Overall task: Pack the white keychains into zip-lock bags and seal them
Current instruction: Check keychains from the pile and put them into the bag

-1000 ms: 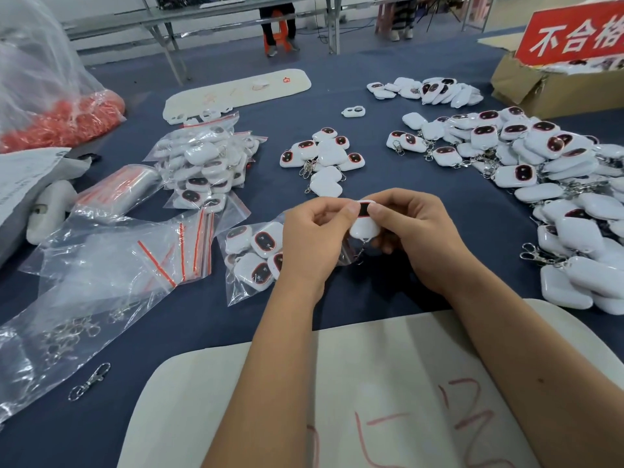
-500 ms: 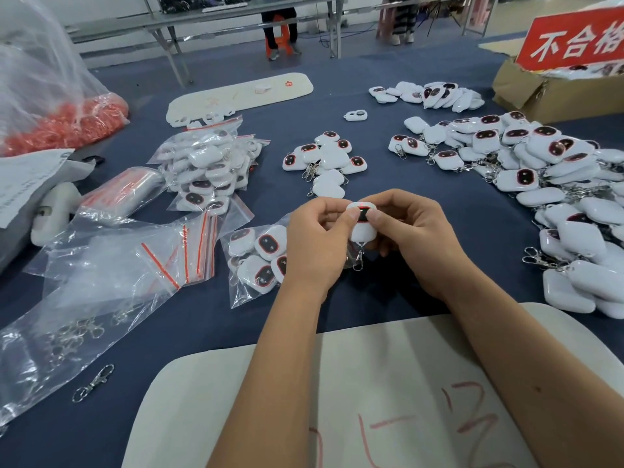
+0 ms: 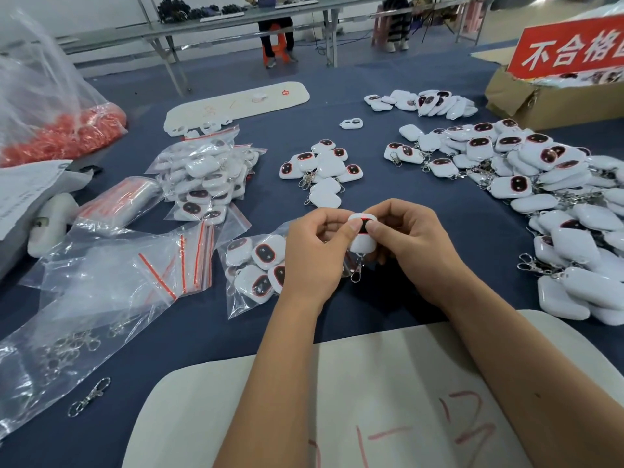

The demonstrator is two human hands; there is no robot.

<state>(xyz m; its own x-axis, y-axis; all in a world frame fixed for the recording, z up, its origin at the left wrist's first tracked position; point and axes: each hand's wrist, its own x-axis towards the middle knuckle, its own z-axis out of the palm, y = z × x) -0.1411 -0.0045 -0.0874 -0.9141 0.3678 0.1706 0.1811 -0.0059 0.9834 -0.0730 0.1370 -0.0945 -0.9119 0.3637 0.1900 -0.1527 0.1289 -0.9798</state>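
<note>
Head view: your left hand (image 3: 314,255) and right hand (image 3: 410,246) both pinch one white keychain (image 3: 362,233) just above the part-filled zip-lock bag (image 3: 251,268), likely checking it before bagging.

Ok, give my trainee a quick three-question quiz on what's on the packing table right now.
1. True or false: both hands hold one white keychain between them.
2. Which side of the hands is the open zip-lock bag holding keychains: A) the person's left, B) the person's right, C) behind the cardboard box?
3. What loose metal part lies alone at the near left, on the blue cloth?

Key: 1 true; 2 A; 3 a snap hook clasp.
</note>
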